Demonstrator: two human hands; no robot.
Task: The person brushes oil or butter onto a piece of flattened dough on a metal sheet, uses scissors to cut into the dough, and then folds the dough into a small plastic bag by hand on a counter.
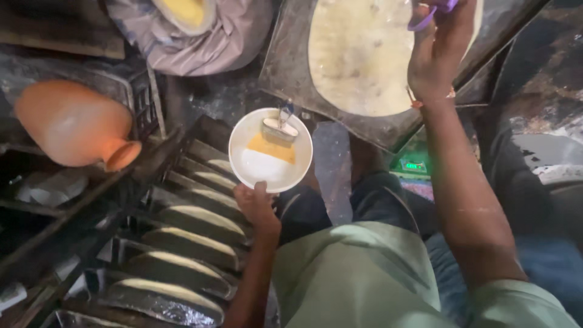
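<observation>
My left hand (256, 203) grips the near rim of a white bowl (244, 136), thumb over the edge. The bowl holds a yellow patch, a white patch and a small brush (280, 126) with a blue handle resting at its far side. My right hand (438, 45) reaches forward over a large pale round flatbread (358, 54) lying on a dark metal tray (285, 67). It is closed on a purple-handled tool (425, 15) whose end is cut off by the top edge.
An orange clay pot (73, 124) lies on its side at left on a dark rack. A row of dark oblong moulds with pale filling (194, 243) runs along the lower left. A cloth-wrapped bundle (194, 36) with yellow content sits at the top.
</observation>
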